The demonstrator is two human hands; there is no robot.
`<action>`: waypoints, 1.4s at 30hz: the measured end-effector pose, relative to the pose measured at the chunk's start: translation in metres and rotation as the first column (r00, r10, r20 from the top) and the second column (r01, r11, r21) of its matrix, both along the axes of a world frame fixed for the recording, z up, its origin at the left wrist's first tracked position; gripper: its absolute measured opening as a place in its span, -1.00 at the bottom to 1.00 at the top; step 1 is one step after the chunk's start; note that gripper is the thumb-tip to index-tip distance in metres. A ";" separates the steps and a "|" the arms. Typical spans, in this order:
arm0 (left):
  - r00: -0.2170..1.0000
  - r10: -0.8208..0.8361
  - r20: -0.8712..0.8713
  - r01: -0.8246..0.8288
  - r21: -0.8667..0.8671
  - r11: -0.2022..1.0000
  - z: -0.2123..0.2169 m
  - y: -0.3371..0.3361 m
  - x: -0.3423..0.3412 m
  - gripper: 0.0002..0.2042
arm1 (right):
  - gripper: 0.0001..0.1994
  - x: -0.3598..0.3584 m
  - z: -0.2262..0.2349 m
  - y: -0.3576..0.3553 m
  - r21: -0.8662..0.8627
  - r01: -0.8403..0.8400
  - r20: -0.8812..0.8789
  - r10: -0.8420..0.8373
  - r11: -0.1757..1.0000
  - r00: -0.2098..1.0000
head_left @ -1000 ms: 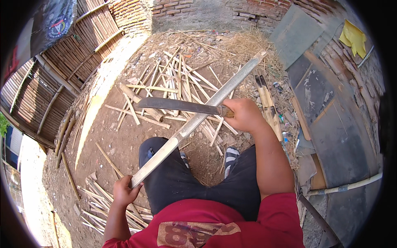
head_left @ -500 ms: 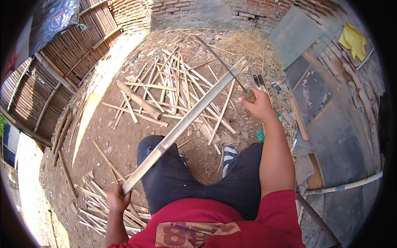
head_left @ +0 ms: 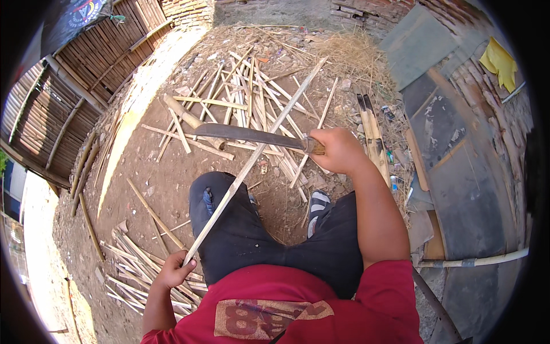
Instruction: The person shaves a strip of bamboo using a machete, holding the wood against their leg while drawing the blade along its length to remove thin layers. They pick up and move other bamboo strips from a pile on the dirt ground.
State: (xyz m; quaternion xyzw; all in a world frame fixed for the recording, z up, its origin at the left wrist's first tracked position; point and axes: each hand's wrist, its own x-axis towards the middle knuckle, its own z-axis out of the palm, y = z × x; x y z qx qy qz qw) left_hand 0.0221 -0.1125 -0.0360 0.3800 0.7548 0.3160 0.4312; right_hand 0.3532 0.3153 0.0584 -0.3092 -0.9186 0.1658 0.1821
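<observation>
Your left hand (head_left: pixel 172 270) was closed around the near end of a long, thin bamboo strip (head_left: pixel 252 163), which slanted up and away over your left knee toward the far right. Your right hand (head_left: pixel 338 150) gripped the wooden handle of a machete (head_left: pixel 252 136), its broad dark blade lying across the strip, edge near your leg. A slip on the smooth, hard bamboo could have sent the blade toward your knee, I'd judge. Pale split slats (head_left: pixel 240 97) littered the dry, crumbly dirt beyond.
</observation>
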 end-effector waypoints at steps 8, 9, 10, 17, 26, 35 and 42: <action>0.958 -0.077 0.276 0.089 -0.032 0.996 0.018 0.004 -0.001 -0.70 | -0.74 -0.017 -0.015 -0.003 -0.067 -0.153 -0.034 0.151 0.986 0.988; 0.980 -0.105 0.167 0.107 -0.002 0.994 0.018 0.007 0.001 -0.70 | -0.73 -0.014 -0.019 0.003 -0.040 -0.112 -0.072 0.109 0.993 0.991; 0.986 -0.101 0.134 0.104 -0.022 0.994 0.021 0.008 0.003 -0.70 | -0.72 -0.009 -0.024 0.010 -0.013 -0.071 -0.111 0.069 0.997 0.991; 0.989 -0.123 -0.086 0.122 -0.014 0.992 0.037 0.033 0.016 -0.67 | -0.54 -0.024 0.006 -0.013 -0.182 -0.091 0.261 0.138 0.979 0.955; 0.960 -0.005 -0.281 0.024 0.066 0.998 0.039 0.037 0.010 -0.70 | -0.34 0.005 -0.031 0.057 -0.385 0.270 -0.116 -0.337 0.882 0.934; 0.792 0.322 -0.518 -0.260 0.191 0.947 0.003 0.019 -0.042 -0.56 | -0.21 0.027 -0.033 0.055 -0.402 0.308 -0.198 -0.410 0.863 0.890; 0.524 0.587 -0.617 -0.599 0.224 0.769 -0.065 -0.031 -0.064 -0.47 | -0.55 0.021 -0.017 0.044 -0.560 0.219 -0.295 -0.439 0.799 0.849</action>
